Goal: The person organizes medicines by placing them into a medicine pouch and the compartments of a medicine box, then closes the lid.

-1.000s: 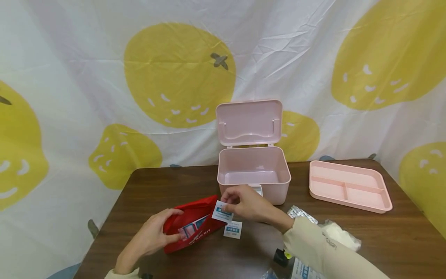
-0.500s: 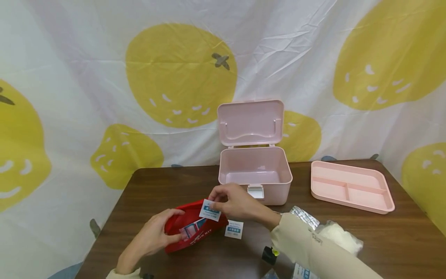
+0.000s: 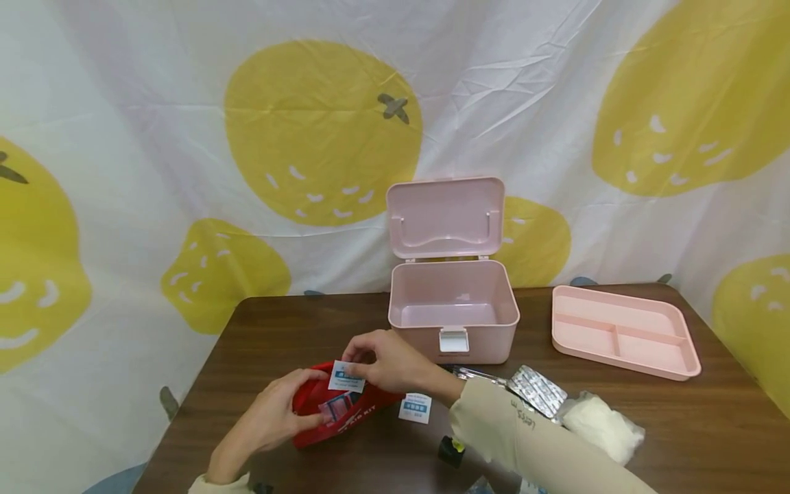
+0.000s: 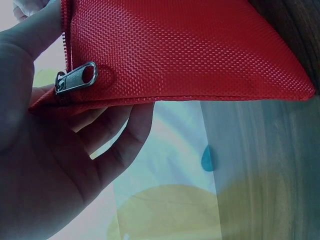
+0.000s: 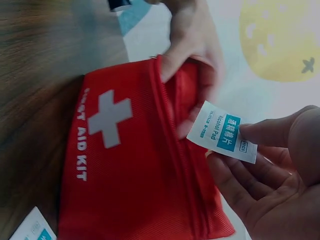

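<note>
My left hand (image 3: 271,412) grips the red first aid pouch (image 5: 130,165) by its end, thumb at the unzipped mouth and fingers behind. The zipper pull (image 4: 76,79) hangs beside that thumb in the left wrist view. Between thumb and fingers, my right hand (image 3: 389,363) pinches a small white-and-teal alcohol pad packet (image 5: 222,132), right over the pouch's opening. Inside the pouch a flat packet with pink and blue print (image 3: 338,407) shows. A second alcohol pad packet (image 3: 415,407) lies on the table just right of the pouch.
Behind the hands stands a pink box (image 3: 457,343) with its lid raised. A pink divided tray (image 3: 592,350) lies at the right. Near the right forearm are a silver blister pack (image 3: 537,391), a bagged white wad (image 3: 601,425) and a small black object (image 3: 451,451) with yellow on it.
My right hand has carried the alcohol pad packet leftward, from the pouch's right end to above its opening. The left hand keeps its hold on the pouch.
</note>
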Available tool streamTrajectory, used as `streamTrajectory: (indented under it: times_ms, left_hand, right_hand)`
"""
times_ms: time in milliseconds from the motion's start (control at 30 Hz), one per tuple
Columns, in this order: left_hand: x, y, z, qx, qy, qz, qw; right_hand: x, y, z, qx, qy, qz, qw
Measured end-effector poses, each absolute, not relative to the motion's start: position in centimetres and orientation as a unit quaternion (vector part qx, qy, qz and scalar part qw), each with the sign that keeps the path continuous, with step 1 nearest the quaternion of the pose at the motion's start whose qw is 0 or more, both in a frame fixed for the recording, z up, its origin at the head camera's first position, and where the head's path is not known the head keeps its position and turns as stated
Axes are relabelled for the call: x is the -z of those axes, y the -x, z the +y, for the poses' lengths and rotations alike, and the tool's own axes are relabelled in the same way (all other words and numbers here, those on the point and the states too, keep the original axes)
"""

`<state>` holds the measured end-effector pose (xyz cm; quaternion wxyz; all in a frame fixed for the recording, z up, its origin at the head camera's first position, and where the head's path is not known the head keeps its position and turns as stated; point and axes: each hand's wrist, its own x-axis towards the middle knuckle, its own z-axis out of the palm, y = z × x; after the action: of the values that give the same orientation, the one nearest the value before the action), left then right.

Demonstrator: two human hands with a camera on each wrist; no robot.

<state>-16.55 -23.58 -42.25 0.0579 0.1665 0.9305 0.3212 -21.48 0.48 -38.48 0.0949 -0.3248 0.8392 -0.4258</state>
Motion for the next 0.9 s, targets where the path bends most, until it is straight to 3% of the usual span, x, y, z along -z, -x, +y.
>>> streamTrajectory:
  times_ms: [400,900]
  left_hand:
    - [42.3,16.6,-23.4,-0.319,-0.176,0.930,0.052]
    - [42.2,16.5,-23.7,-0.324,-0.190,0.925,0.048]
  right_hand:
    - [40.5,20.9,-0.9,0.367,0.408,0.833,0.072]
    - [41.5,21.3,-1.1,0.324,0.439,0.837,0.050]
